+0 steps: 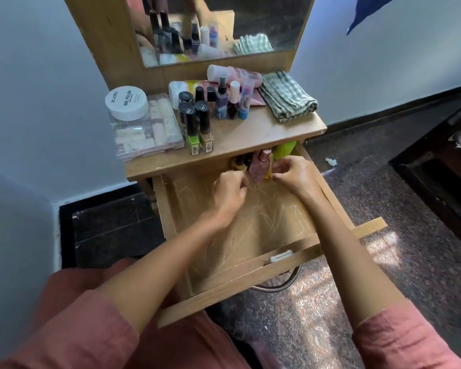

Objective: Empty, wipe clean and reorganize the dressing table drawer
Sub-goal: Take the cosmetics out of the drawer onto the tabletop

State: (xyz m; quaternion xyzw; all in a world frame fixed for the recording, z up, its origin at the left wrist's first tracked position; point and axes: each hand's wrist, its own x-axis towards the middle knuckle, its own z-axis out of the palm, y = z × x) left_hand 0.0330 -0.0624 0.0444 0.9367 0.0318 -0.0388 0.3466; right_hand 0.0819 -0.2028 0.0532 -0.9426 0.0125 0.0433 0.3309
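Head view, looking down: a pulled-out light wooden drawer [250,235] of a dressing table fills the centre, its scratched bare bottom showing and a small white handle [281,256] on its front panel at 5 o'clock. At the drawer's 12 o'clock end, half under the counter [250,134], stands a pink faceted bottle [261,166], with a yellow-green bottle [284,150] just beside it at 2 o'clock and dark-capped items at 9 o'clock, too shadowed to identify. Both hands reach in from 6 o'clock, with salmon-pink sleeves on the upper arms. The left hand [229,193] is curled into a loose fist at the pink bottle's 8 o'clock; whether it holds anything cannot be told. The right hand [293,174] sits at the bottle's 3 o'clock with thumb and fingertips drawn together close against it; blur hides whether they grip it. On the counter above, at 9 o'clock, a white round tub [127,102] printed "nail polish" rests on a clear plastic case [147,129] of pale items. In the middle stand dark-capped nail polish bottles, among them a green one [192,129] and a beige one [205,126], with small spray bottles and pink tubes behind. At 3 o'clock lies a folded green-and-white checked cloth [288,95]. A wood-framed mirror [224,22] rises at 12 o'clock, reflecting the bottles. Dark speckled floor [383,195] spreads at 3 o'clock.
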